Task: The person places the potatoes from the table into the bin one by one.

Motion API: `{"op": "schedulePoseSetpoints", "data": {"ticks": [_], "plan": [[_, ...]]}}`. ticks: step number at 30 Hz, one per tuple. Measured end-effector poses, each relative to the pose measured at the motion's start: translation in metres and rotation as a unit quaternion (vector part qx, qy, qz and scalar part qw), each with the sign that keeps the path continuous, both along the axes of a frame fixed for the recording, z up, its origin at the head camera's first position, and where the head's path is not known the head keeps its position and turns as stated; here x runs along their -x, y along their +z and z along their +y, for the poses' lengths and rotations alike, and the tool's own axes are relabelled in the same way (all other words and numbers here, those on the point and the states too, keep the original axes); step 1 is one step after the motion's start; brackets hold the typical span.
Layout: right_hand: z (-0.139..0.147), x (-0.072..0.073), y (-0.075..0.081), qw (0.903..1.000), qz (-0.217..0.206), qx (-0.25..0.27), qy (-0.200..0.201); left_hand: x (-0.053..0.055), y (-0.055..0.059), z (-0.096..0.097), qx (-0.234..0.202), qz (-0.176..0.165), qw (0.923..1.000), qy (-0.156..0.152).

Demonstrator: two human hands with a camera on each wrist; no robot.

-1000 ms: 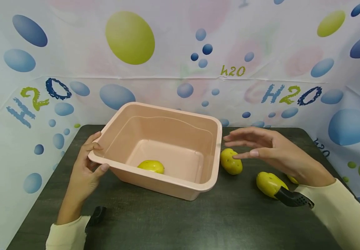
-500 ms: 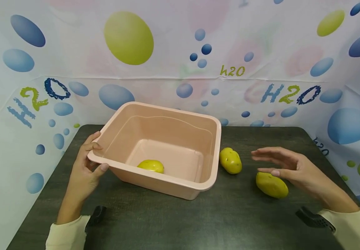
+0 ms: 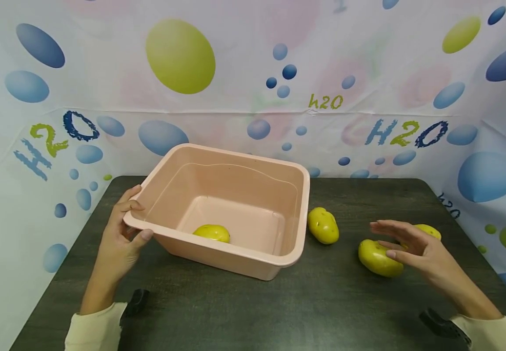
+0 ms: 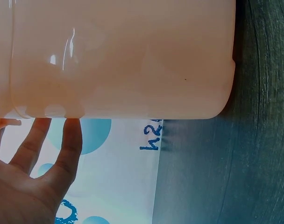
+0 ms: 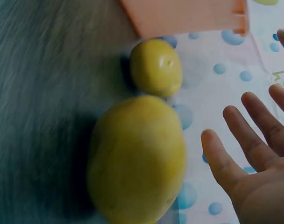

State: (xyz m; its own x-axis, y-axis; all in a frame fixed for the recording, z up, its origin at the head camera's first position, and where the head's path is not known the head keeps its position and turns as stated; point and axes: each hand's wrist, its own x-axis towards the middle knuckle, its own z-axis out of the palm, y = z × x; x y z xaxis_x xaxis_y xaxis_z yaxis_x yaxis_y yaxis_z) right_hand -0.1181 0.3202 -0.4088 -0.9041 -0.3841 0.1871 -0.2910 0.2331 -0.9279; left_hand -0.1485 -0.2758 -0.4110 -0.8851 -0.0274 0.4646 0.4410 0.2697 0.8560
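Observation:
A pink plastic basin (image 3: 235, 251) stands on the dark table, its left front corner gripped by my left hand (image 3: 118, 239). The left wrist view shows those fingers (image 4: 71, 144) at the basin's edge. Inside lies one yellow potato (image 3: 212, 233). Right of the basin is a second potato (image 3: 323, 225). Farther right, my right hand (image 3: 428, 256) hovers with fingers spread, partly overlapping a third potato (image 3: 375, 259). Another potato (image 3: 429, 230) shows behind that hand, partly hidden. In the right wrist view, the palm of the right hand (image 5: 259, 163) holds nothing, beside a large potato (image 5: 137, 158).
The dark wooden table (image 3: 235, 312) extends in front of the basin. Behind it hangs a white sheet (image 3: 244, 58) printed with bubbles and H2O lettering. Black wrist straps (image 3: 134, 302) sit at both cream sleeves.
My right hand has drawn away from the basin's right side, moving right and toward me, its fingers still apart. The left hand stays on the basin, which has hardly moved.

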Motion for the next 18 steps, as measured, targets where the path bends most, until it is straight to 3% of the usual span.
{"op": "schedulePoseSetpoints", "data": {"ticks": [5,18], "plan": [[0.002,-0.005,-0.009,0.9969,0.007,-0.056,-0.055,0.0,0.001,0.001,0.009,-0.006,0.9999,0.006],[0.005,-0.005,-0.038,0.991,0.019,-0.109,-0.075,-0.001,-0.001,0.0,0.028,-0.002,0.9996,0.01]]}}
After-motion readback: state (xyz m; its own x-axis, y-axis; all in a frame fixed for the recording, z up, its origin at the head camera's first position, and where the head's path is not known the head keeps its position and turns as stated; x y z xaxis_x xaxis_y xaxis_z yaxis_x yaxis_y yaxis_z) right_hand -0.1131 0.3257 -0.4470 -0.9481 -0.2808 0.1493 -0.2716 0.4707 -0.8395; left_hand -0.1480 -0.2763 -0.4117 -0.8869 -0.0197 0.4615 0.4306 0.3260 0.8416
